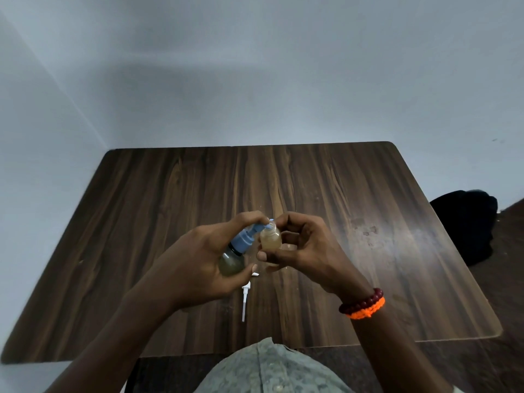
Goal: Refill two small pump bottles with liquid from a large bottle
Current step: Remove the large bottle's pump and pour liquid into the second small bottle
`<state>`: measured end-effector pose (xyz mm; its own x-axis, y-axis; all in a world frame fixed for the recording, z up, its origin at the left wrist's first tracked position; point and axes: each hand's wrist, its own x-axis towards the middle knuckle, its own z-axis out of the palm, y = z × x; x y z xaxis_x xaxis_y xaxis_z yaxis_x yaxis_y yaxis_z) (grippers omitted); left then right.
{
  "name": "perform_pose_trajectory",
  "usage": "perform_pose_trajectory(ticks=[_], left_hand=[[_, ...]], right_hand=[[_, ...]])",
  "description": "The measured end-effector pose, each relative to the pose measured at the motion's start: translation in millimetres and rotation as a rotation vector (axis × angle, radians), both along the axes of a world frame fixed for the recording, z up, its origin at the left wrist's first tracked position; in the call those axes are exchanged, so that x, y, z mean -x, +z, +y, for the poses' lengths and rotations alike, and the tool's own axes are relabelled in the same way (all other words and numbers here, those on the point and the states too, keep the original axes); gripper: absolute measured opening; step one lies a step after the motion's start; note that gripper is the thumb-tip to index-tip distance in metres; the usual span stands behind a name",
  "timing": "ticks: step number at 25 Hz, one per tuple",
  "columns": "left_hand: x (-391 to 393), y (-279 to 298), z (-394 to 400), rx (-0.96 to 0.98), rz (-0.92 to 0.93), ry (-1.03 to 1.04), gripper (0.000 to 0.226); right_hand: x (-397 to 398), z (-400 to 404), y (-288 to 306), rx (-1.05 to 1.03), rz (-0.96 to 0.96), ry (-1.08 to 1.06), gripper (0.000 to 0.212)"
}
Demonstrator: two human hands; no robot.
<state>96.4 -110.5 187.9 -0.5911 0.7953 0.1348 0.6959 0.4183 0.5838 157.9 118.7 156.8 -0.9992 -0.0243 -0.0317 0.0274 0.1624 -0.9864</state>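
Note:
My left hand [198,259] grips a large bottle [232,260] with a blue pump head [246,235], tilted so that its nozzle touches the open mouth of a small clear bottle [270,236]. The small bottle holds pale yellowish liquid and stands nearly upright in my right hand [300,248], pinched between thumb and fingers. Both are held above the wooden table [170,194]. A white pump top with its dip tube [245,300] lies on the table below my hands. A second small white piece [255,274] peeks out beside my left thumb.
A dark bag or cloth [467,225] lies on the floor past the table's right edge. Red and orange bead bracelets [364,303] circle my right wrist. A wall corner stands behind the table.

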Motion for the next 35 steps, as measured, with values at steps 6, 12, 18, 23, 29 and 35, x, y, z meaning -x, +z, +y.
perform_pose_trajectory(ticks=[6,12,18,23,29,35], left_hand=[[-1,0,-1,0.027,0.061,0.033,0.070],[-1,0,-1,0.015,0.026,0.025,0.064],[0,3,-2,0.013,0.087,0.046,0.072],[1,5,1,0.023,0.074,0.013,0.060],[4,-2,-2,-0.004,-0.028,0.049,0.100],[13,-13,-10,-0.068,-0.195,0.033,0.111]], right_hand=[[-1,-3,-4,0.013,-0.015,-0.016,0.038],[1,-2,-4,-0.028,-0.002,-0.003,0.035],[2,-3,-4,-0.005,0.008,-0.021,0.036],[2,-1,-3,0.020,0.007,0.020,0.035],[5,0,-4,-0.018,0.047,-0.006,0.034],[6,-3,-8,-0.008,0.042,0.006,0.035]])
